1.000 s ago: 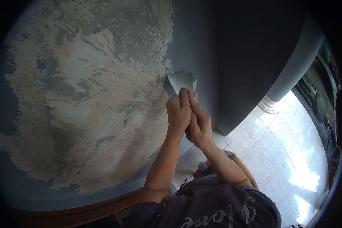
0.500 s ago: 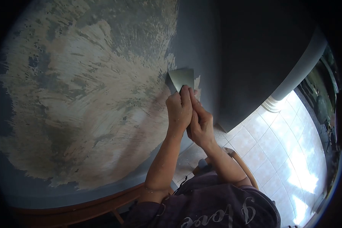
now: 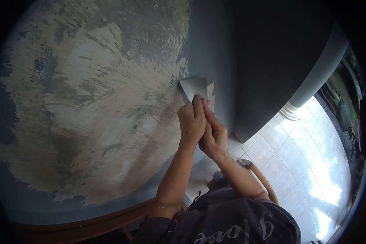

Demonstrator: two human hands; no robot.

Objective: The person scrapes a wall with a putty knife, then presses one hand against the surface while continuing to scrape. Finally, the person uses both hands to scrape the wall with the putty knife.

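Wall (image 3: 215,44) fills most of the view, painted grey-blue, and it is the landmark for the rest. On its left part a large scraped patch (image 3: 89,114) shows beige and pale plaster, with small flakes of the blue paint remaining inside it. The right edge of this patch ends close to a corner of the wall, where the surface turns and becomes dark. Along the foot of the wall, below the patch, runs a brown wooden edge (image 3: 101,223). To the right of the wall, lower down, lies a floor of pale tiles (image 3: 309,162), very bright with daylight, and a white column base (image 3: 288,112) stands where the wall meets this floor.

A scraper (image 3: 193,87) with a wide metal blade lies flat against the wall, at the right border of the patch, its blade edge pointing up. The left hand (image 3: 191,122) is closed around the scraper just under the blade, and its fingers press on the metal. The right hand (image 3: 213,138) is touching the left one from the right side and wraps the handle lower down; the handle itself is hidden by both hands. Both forearms rise from the bottom of the view toward the wall, the left one nearly straight, the right one bent at the elbow above a dark shirt (image 3: 232,223).
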